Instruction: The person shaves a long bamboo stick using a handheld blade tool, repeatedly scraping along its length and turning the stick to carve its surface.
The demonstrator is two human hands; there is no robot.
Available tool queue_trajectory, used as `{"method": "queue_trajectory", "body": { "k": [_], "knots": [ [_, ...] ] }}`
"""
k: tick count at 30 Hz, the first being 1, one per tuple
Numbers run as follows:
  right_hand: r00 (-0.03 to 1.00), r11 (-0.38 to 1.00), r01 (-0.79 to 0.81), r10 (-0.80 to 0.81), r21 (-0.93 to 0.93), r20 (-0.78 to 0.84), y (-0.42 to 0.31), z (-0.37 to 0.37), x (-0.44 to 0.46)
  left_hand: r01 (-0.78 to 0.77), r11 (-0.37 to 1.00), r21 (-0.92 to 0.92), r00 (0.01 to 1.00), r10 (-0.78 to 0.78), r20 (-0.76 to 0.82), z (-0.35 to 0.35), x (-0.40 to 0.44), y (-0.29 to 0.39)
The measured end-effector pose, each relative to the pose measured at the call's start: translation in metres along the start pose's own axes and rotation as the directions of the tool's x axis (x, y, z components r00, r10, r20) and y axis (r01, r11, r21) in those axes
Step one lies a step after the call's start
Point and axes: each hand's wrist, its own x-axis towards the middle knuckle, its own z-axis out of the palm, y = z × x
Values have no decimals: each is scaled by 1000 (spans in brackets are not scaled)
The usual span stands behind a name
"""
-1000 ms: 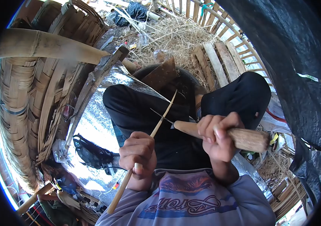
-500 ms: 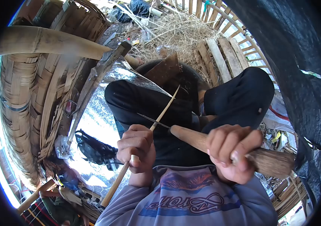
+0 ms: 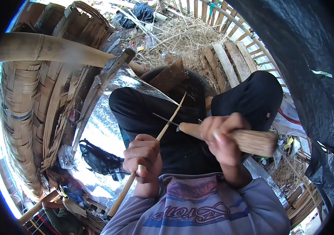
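Observation:
A thin, pale stick [image 3: 125, 194] with a pointed upper end runs diagonally through my left hand [image 3: 142, 158], whose fingers are wrapped round it. My right hand [image 3: 223, 137] grips the thick wooden handle [image 3: 253, 142] of a knife. The knife's narrow blade [image 3: 163, 118] points left and crosses the stick above my left hand, seeming to touch it. Both hands are above my lap, over dark trousers [image 3: 182, 152]. The handle's right end is slightly blurred.
A dark round basin [image 3: 202, 80] with a rusty plate [image 3: 169, 78] stands beyond my legs. Woven bamboo [image 3: 18, 129] and a thick pole [image 3: 57, 49] are at left. A black bag [image 3: 98, 156] lies beside my knee. Black sheeting [image 3: 316, 105] hangs at right.
My right hand with the knife moved out to the lower right, then came back up and left. The blade's crossing point shifted along the stick. My left hand stays almost in place.

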Motion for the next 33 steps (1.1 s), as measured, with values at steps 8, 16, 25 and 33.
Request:
{"method": "queue_trajectory", "body": {
  "k": [8,16,25,33],
  "knots": [
    [997,996,-37,32,-77,-65,31,-14,-11,43,998,39,999,-43,-11,-4,-2,3],
    [999,990,33,-38,140,33,29,-16,-15,28,997,68,999,-25,-38,-2,0,2],
    [998,998,61,-60,12,-33,16,-6,-10,19,999,49,999,-18,-31,-1,1,2],
    [997,998,68,-68,13,-22,15,-3,-7,40,998,39,999,-39,-20,-4,0,4]
  ]
}}
